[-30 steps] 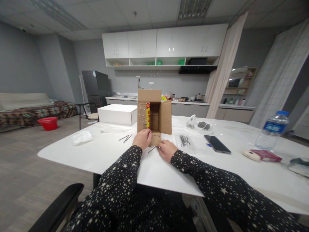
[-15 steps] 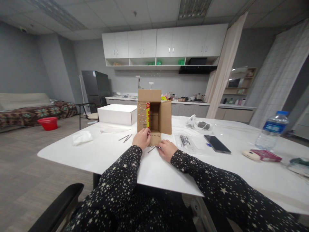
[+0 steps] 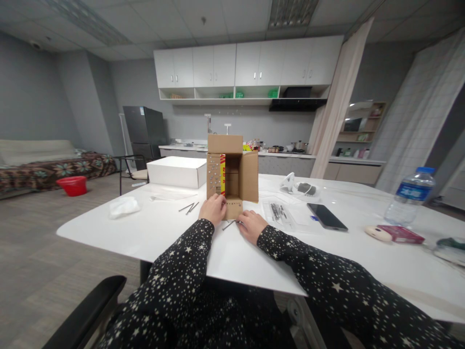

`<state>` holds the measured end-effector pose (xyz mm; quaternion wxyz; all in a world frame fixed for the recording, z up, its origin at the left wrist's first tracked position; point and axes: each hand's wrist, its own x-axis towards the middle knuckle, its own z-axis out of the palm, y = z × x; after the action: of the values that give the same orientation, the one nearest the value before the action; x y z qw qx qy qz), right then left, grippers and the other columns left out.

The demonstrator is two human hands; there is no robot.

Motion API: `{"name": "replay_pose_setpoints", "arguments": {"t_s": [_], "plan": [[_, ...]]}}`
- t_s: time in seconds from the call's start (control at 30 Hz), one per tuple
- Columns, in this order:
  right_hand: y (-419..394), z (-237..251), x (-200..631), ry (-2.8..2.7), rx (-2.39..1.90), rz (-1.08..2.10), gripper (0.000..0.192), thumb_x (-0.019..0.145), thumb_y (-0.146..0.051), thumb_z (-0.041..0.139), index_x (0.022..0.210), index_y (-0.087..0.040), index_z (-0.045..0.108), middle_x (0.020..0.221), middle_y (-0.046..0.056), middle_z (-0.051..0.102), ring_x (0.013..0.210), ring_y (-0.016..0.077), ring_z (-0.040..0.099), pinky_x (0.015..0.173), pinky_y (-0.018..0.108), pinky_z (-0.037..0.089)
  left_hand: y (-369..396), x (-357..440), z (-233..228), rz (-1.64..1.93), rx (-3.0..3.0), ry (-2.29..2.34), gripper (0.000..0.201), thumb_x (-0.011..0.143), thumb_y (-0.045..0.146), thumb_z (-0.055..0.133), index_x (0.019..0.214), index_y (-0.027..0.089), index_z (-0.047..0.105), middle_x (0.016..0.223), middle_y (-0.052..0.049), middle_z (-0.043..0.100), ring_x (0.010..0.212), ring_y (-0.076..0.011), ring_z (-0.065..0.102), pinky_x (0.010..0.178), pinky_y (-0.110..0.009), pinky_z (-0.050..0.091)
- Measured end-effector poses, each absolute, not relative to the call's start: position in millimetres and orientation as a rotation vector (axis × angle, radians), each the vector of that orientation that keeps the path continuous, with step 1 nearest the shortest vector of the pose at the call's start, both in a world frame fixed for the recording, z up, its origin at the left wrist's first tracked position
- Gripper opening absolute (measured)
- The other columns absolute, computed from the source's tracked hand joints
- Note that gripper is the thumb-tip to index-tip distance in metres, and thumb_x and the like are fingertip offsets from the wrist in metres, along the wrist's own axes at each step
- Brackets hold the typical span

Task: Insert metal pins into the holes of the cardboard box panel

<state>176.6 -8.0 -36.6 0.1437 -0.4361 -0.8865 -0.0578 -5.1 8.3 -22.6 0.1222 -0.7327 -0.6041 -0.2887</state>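
Observation:
A small brown cardboard box point(image 3: 240, 174) stands on its side on the white table point(image 3: 174, 232), its open mouth facing me, flaps spread. Silver nail heads dot its left flap and lower flap. My left hand point(image 3: 214, 209) rests against the box's lower left corner, fingers curled on the flap. My right hand point(image 3: 251, 224) lies on the table just right of the lower flap, fingertips pinching a thin metal nail point(image 3: 229, 223) that lies flat in front of the box.
Loose nails point(image 3: 189, 207) lie left of the box, beside a crumpled white bag point(image 3: 123, 206) and a white carton point(image 3: 177, 171). To the right are a clear nail packet point(image 3: 279, 212), a phone point(image 3: 326, 216), a water bottle point(image 3: 410, 196) and a pink pack point(image 3: 399, 233).
My left hand has shifted very slightly on the box's flap. The right hand, the nail and the box stay where they were.

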Motion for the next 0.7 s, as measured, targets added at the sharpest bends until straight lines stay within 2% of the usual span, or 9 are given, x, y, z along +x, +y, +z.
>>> {"name": "replay_pose_setpoints", "arguments": {"t_s": [0.7], "plan": [[-6.5,-38.2,176.6,-2.567,-1.277,-0.183,0.025,0.09,-0.025,0.043,0.106,-0.021,0.063,0.105,0.008,0.059,0.097,0.021,0.051,0.08,0.032,0.038,8.2,-4.8,-23.8,-0.826,-2.173,-1.745,0.018,0.085,0.025,0.047,0.096,0.019,0.059,0.098,-0.007,0.061,0.095,-0.0217,0.058,0.082,-0.034,0.044]]}}
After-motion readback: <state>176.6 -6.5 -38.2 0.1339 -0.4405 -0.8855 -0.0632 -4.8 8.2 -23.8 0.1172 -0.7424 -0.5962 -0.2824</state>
